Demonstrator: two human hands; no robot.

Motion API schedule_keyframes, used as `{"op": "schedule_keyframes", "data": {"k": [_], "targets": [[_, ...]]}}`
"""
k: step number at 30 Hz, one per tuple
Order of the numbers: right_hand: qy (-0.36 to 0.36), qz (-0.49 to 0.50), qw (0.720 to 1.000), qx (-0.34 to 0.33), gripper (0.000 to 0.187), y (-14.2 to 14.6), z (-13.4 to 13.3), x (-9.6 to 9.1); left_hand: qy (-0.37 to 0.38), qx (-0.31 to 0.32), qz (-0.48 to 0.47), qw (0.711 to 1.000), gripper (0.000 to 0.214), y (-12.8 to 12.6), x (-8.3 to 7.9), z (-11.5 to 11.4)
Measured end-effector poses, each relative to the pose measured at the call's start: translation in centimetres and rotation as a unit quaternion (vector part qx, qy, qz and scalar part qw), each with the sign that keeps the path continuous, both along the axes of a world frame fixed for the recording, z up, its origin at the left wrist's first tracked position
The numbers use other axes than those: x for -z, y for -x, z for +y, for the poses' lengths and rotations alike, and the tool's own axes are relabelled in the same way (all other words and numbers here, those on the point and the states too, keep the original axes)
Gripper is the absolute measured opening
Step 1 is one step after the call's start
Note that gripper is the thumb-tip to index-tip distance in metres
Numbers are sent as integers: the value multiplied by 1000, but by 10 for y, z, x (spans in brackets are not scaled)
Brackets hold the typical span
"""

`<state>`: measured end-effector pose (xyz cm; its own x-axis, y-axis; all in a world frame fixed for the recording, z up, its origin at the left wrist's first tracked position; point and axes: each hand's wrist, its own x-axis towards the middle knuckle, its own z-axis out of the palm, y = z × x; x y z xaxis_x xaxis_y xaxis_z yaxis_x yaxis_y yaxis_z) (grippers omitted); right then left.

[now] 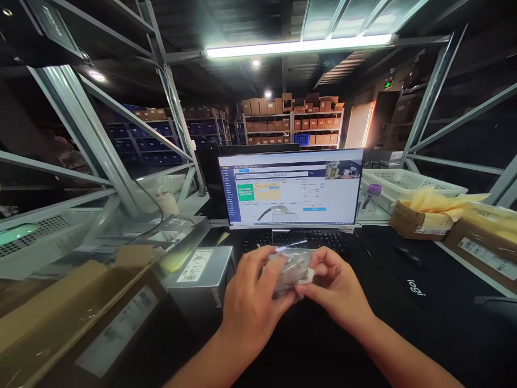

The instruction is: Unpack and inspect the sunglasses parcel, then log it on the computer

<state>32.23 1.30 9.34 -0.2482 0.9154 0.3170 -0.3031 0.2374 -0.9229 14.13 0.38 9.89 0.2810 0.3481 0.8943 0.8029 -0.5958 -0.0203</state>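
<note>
1. While our left hand clamps its fingers on a clear packet between our hands, our right hand pinches the pale bit at its edge.
2. We judge the step as 2-handed handling; the next move calls for steady left fingers.
3. Beneath our fingers lies a black mat; beyond, a keyboard, monitor and distant shelves.
</note>
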Motion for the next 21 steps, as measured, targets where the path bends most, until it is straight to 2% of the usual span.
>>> {"op": "schedule_keyframes", "data": {"k": [3,6,8,10,12,16,18,21], "targets": [[-58,-18,994,92,50,3,-1,3,-35,-12,21,999,31,-5,4,-4],[-156,-84,965,195,47,7,-1,9,-5,-24,26,999,32,-9,6,-8],[-214,-116,941,234,43,9,-3,12,25,-19,20,999,35,-10,6,-8],[-223,-115,937,245,39,9,-5,11,45,3,20,999,38,-7,4,-7],[-172,-85,955,228,37,6,-7,6,63,31,30,997,43,-3,2,-5],[-21,24,990,134,46,-9,-6,-10,134,80,40,987,51,7,0,-1],[33,88,990,101,50,-15,-3,-16,162,98,38,981,53,9,1,2],[87,168,978,84,52,-14,0,-16,166,102,24,981,55,8,7,9]]}}
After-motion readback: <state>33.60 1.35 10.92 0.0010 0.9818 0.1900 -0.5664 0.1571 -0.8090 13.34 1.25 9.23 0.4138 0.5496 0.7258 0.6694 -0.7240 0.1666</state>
